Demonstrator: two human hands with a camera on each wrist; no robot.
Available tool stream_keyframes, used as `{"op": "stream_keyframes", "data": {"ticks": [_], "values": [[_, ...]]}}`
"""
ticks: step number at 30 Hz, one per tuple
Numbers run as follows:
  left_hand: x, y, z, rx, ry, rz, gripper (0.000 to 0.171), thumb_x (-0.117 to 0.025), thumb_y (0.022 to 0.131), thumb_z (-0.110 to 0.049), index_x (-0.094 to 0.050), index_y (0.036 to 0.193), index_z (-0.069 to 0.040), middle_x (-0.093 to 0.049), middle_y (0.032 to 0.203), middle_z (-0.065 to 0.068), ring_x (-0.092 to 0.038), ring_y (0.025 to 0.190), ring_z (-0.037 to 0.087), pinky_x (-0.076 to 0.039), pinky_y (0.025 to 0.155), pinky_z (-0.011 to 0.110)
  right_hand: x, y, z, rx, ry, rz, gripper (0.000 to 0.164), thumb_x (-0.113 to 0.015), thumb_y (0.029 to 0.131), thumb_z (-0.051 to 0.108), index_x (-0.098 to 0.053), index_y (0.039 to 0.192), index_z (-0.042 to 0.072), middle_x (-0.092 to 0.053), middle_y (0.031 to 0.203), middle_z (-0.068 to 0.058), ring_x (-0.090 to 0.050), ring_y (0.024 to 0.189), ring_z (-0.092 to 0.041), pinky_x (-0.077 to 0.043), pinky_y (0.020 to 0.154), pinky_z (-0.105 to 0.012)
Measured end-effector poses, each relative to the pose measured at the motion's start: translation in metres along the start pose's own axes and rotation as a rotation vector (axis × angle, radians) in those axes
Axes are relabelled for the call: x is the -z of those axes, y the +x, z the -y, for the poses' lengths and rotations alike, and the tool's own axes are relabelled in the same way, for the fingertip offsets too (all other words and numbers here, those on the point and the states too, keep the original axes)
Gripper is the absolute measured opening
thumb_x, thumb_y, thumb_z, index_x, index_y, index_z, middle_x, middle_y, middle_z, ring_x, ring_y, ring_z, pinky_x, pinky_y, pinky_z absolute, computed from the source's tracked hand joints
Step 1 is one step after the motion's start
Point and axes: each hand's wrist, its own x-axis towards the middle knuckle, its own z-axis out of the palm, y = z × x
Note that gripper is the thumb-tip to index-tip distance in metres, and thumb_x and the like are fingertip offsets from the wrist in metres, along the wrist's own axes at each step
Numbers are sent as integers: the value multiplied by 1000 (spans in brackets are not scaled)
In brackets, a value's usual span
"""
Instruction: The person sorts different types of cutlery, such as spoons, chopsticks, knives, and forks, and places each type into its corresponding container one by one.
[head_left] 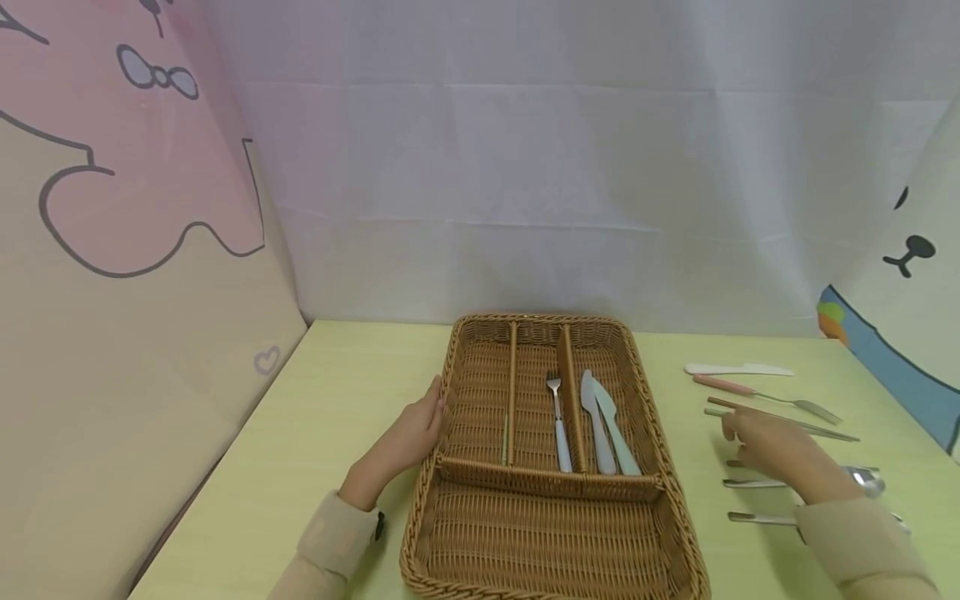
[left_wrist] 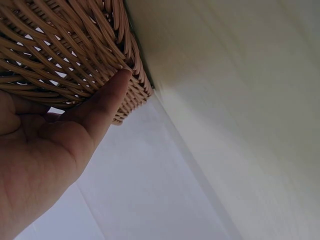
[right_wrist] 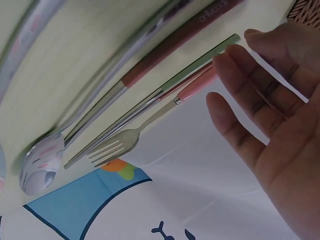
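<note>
Reaching over chopsticks [right_wrist: 192, 69], right hand [head_left: 772, 443] has fingers apart; straight-fingered left hand [head_left: 408, 427] touches basket [head_left: 547, 533].

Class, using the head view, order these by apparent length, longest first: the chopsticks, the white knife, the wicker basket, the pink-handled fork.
1. Wicker basket
2. Pink-handled fork and chopsticks: too alike to rank against each other
3. White knife

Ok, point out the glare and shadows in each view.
Head: soft shadow on the pale yellow table near the right hand; left wrist: dim shadow beside the brown wicker basket; right wrist: bright reflections on a silver metal spoon.
</note>
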Motion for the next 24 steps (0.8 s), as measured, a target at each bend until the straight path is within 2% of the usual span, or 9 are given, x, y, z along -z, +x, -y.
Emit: {"op": "stream_keyframes", "data": {"ticks": [7, 9, 12, 14, 15, 18, 20, 22, 24], "values": [[0, 0, 1, 0, -12, 6, 49, -24, 101, -11, -4, 141, 10, -48, 68, 6, -37, 48, 13, -40, 99, 50, -4, -6, -5, -30, 16, 48, 21, -60, 69, -10, -55, 80, 7, -57, 76, -3, -46, 59, -14, -46, 51, -34], [0, 0, 1, 2, -10, 8, 49, -24, 101, -12, -4, 141, 10, -48, 69, 6, -40, 51, 13, -39, 99, 49, -5, -6, -6, -38, 23, 63, 21, -59, 69, -11, -55, 80, 7, -57, 75, -2, -46, 60, -14, -47, 52, -35], [0, 0, 1, -7, -1, 4, 49, -24, 101, -12, -5, 141, 11, -52, 72, 10, -52, 61, 18, -37, 101, 50, -9, -6, -9, -24, 27, 56, 23, -62, 67, -9, -53, 75, 10, -54, 70, 1, -45, 59, -14, -47, 53, -35], [0, 0, 1, -14, 3, -1, 49, -24, 101, -12, -5, 141, 11, -57, 81, 18, -60, 78, 26, -35, 102, 51, -13, -7, -11, -9, 28, 39, 25, -66, 66, -6, -49, 72, 12, -50, 67, 3, -43, 58, -13, -45, 52, -34], [-1, 0, 1, -18, 5, -5, 49, -24, 101, -12, -6, 140, 12, -59, 90, 24, -60, 89, 30, -34, 102, 52, -15, -8, -13, -2, 28, 26, 27, -68, 65, -4, -48, 70, 13, -48, 65, 4, -42, 58, -12, -43, 51, -32], [-1, -1, 0, -20, -1, 0, 49, -23, 101, -12, -5, 141, 11, -57, 95, 30, -58, 88, 37, -33, 102, 52, -20, -9, -15, 6, 41, -5, 32, -69, 67, -2, -42, 66, 14, -40, 61, 5, -36, 55, -12, -36, 48, -30], [-1, -1, 0, -21, -7, -3, 49, -23, 102, -12, -4, 141, 11, -54, 110, 36, -56, 96, 40, -33, 103, 52, -22, -10, -15, 10, 43, -23, 33, -67, 69, -3, -40, 64, 14, -38, 60, 5, -34, 54, -11, -34, 48, -28], [-1, -1, 0, -18, -12, -1, 49, -23, 102, -13, -4, 141, 10, -53, 112, 36, -56, 98, 40, -32, 103, 52, -22, -10, -15, 17, 47, -35, 33, -66, 70, -5, -40, 64, 14, -37, 59, 5, -34, 53, -11, -33, 48, -28], [-1, -1, 1, -18, -14, -7, 50, -23, 102, -14, -4, 141, 10, -44, 127, 38, -49, 112, 40, -32, 103, 51, -23, -9, -15, 23, 41, -46, 33, -65, 69, -6, -40, 63, 14, -37, 59, 5, -34, 53, -11, -33, 47, -28]]}}
